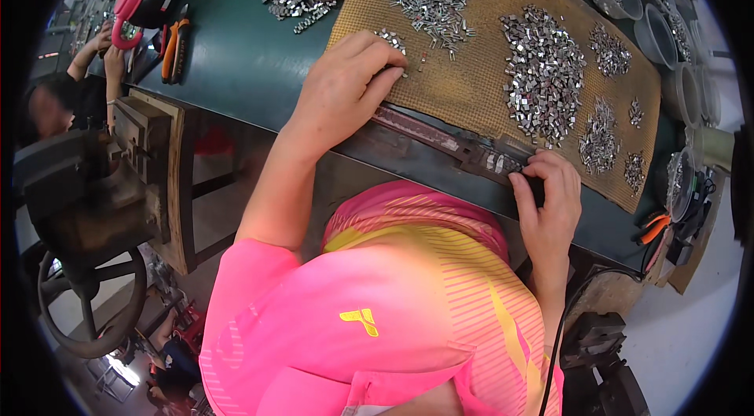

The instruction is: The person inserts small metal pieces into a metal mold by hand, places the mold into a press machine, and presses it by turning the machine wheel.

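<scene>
Where mat edge (459, 102) borders rail (424, 133), the left hand (339, 87) has its grip nearly closed, the right hand (553, 194) parted, contents unclear.

Unclr if L hand (342, 90) holds sth, too sm.

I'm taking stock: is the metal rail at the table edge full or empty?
Partly filled: the rail holds shiny pieces toward the right; its left stretch looks bare.

Reddish-brown rail (418, 131) — tan woven mat (465, 90) — pink-yellow shirt (408, 298).
</scene>
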A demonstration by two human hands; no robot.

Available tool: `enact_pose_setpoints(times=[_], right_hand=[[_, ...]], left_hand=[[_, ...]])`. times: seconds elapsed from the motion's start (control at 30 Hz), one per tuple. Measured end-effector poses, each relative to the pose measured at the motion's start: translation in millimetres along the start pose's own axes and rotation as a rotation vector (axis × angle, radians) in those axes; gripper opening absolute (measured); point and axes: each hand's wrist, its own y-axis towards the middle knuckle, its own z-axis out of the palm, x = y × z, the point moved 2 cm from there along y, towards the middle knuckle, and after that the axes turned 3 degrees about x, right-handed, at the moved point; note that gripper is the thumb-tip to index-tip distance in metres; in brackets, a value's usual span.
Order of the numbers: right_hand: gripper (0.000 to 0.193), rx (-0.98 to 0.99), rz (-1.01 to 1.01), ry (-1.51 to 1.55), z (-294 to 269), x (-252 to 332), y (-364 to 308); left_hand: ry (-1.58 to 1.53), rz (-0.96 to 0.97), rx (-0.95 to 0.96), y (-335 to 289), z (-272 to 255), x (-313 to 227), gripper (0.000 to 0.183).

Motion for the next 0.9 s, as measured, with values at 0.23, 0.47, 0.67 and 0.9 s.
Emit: enact_pose_setpoints(times=[0.23,0.47,0.67,0.9], right_hand=[[0.023,-0.003,0.004,0.001,-1.0,-1.2,-0.9],[0.018,0.0,-0.035,0.065,-4.0,-8.8,3.3],[0.016,-0.057,0.023,0.1,-15.9,-19.8,-5.0],[0.014,-0.102,0.113,0.135,-22.3,-32.1,-16.2]], left_hand=[[0.076,0.05,-0.005,0.6,6.1,-5.8,0.01],[0.125,0.078,0.04,3.2,4.0,-5.7,0.01],[0.121,0.094,0.028,4.2,5.0,-7.9,0.008],[0.078,0.042,0.07,4.4,7.8,-7.9,0.012]])
